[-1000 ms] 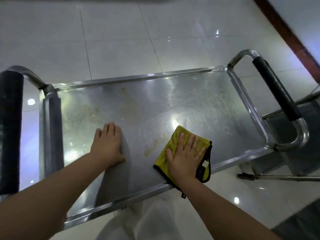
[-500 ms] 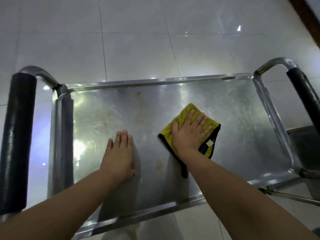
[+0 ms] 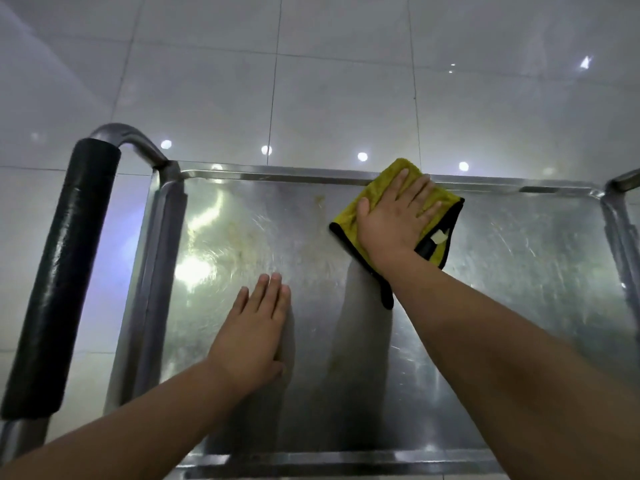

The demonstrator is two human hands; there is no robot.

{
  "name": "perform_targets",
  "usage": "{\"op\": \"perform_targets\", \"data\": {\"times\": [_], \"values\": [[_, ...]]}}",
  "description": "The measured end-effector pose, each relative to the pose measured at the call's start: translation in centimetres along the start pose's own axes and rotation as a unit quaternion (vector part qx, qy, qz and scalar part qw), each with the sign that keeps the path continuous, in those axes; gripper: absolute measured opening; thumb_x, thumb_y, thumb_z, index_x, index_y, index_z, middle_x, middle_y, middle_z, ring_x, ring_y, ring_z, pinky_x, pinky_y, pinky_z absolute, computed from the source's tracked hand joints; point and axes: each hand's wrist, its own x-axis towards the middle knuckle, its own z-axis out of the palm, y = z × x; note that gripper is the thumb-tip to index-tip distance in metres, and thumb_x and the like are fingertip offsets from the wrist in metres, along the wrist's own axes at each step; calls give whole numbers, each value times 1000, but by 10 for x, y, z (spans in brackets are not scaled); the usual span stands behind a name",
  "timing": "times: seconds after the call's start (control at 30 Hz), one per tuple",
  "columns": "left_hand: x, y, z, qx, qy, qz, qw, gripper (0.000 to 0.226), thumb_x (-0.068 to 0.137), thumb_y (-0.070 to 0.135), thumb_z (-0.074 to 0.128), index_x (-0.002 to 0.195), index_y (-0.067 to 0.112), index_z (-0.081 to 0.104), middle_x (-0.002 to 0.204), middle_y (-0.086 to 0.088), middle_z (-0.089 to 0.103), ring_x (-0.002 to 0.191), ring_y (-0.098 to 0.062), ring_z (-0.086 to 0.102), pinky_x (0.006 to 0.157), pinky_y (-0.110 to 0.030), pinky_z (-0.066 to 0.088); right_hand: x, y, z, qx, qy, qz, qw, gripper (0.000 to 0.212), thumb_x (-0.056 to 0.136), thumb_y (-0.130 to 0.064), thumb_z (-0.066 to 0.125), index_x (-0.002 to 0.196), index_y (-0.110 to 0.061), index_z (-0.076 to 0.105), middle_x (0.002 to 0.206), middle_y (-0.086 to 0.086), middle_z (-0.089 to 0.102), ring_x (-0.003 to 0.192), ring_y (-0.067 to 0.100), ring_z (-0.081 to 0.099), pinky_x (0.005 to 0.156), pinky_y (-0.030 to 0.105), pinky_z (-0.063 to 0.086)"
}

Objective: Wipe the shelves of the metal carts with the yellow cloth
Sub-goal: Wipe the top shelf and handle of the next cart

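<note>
Scratched stainless-steel cart shelf (image 3: 519,271): right hand (image 3: 398,223) flat, pressing folded yellow black-edged cloth (image 3: 377,192) at 12 o'clock; left hand (image 3: 252,337) flat, fingers straight.

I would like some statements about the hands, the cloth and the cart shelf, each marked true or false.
1. The right hand presses the cloth flat. True.
2. The cloth lies at the near edge of the shelf. False: it is at the far edge.
3. The left hand rests flat on the shelf. True.
4. The left hand grips the black handle. False: it is apart from it.
5. Yellowish stains show on the shelf. True.
</note>
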Motion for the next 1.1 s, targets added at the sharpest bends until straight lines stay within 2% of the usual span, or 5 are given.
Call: {"op": "perform_targets", "data": {"times": [0.1,0.3,0.53,0.83,1.1], "values": [[3,-5,-3,3,-5,-14,1000,113,85,51,59,132,11,-36,141,-9,-41,129,-24,-36,107,-38,-19,6,-8,1,-9,2,-50,999,84,94,-56,23,151,-4,-10,156,28,-12,144,42,-15,114,60,-9],[4,-11,-11,12,-13,-24,1000,115,82,55,60,144,10,-25,150,-9,-32,141,-25,-25,109,-36,-14,7,-8,2,-76,-2,-291,954,84,85,-62,6,153,-14,-8,158,22,-12,146,36,-16,114,55,-12],[2,-11,-10,10,4,-12,1000,114,82,54,61,147,9,-22,154,-11,-27,143,-26,-21,111,-36,-13,-38,14,8,-87,-8,-386,918,77,85,-63,7,150,-24,-9,160,13,-7,147,27,-12,116,49,-12],[-10,-14,-6,3,18,15,1000,113,80,58,59,149,10,-17,156,-10,-22,145,-25,-16,118,-38,-2,-150,49,30,-50,17,-326,944,78,88,-59,31,153,-19,16,160,15,10,148,30,5,116,55,8],[-34,-33,-16,99,28,44,994,98,86,53,50,150,3,-4,158,-17,-3,146,-30,3,118,-40,8,-260,35,49,-34,34,-95,994,76,89,-55,33,152,-15,19,157,18,21,146,32,12,115,54,8]]}}
